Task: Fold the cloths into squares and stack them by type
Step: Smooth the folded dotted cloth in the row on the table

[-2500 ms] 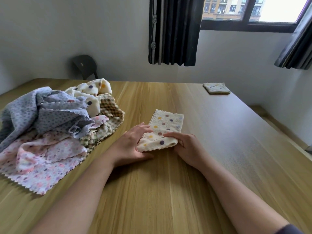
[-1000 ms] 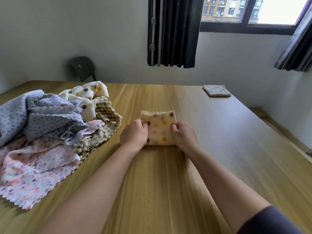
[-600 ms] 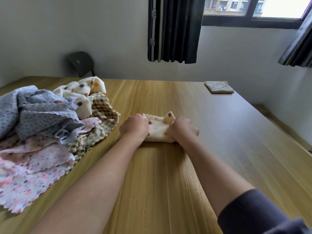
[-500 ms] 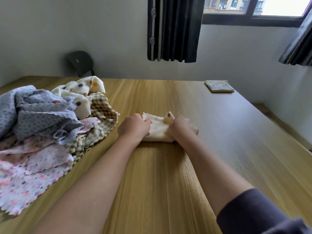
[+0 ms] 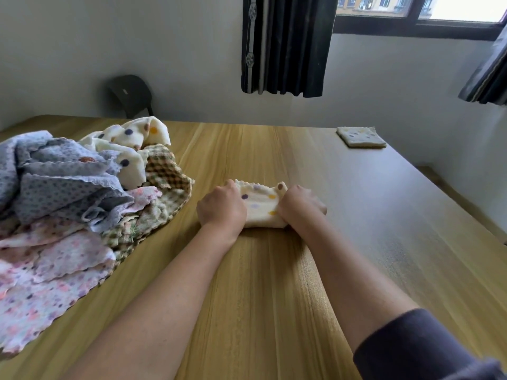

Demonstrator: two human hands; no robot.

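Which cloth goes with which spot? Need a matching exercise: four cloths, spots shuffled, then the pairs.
Cloths
1. cream dotted cloth
2. folded square
3. grey-blue cloth
4. pink floral cloth

Spots
A. lowest in the pile, at the near left of the table
B. gripped between the left hand and the right hand
C. alone at the table's far right
D. on top of the pile at the left

Pairs: 1-B, 2-C, 3-D, 4-A

home rm, wood table (image 5: 356,215), curtains (image 5: 285,45), window (image 5: 411,20)
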